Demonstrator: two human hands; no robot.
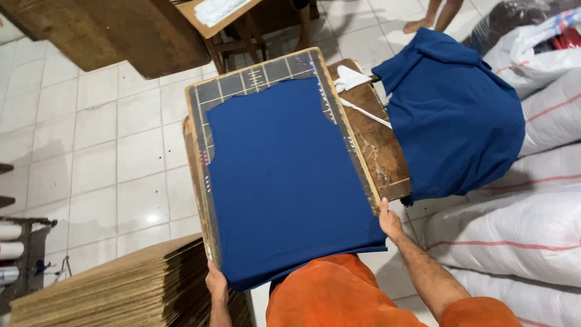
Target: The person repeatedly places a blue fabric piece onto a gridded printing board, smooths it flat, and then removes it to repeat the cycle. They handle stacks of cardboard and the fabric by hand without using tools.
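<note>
A blue fabric panel (284,175) lies flat on a dark board with ruler markings (254,79), which rests on a worn wooden table (378,145). My left hand (216,283) grips the near left corner of the board and fabric. My right hand (389,219) holds the near right edge of the board, fingers against the blue fabric. A pile of more blue fabric (454,115) hangs over the table's right end. My orange clothing (339,297) shows at the bottom.
Large white sacks (520,230) are stacked at the right. A stack of cardboard sheets (121,290) sits at the lower left. Wooden furniture (121,36) stands at the top left on the white tile floor (109,157). Another person's bare feet (423,21) are at the top.
</note>
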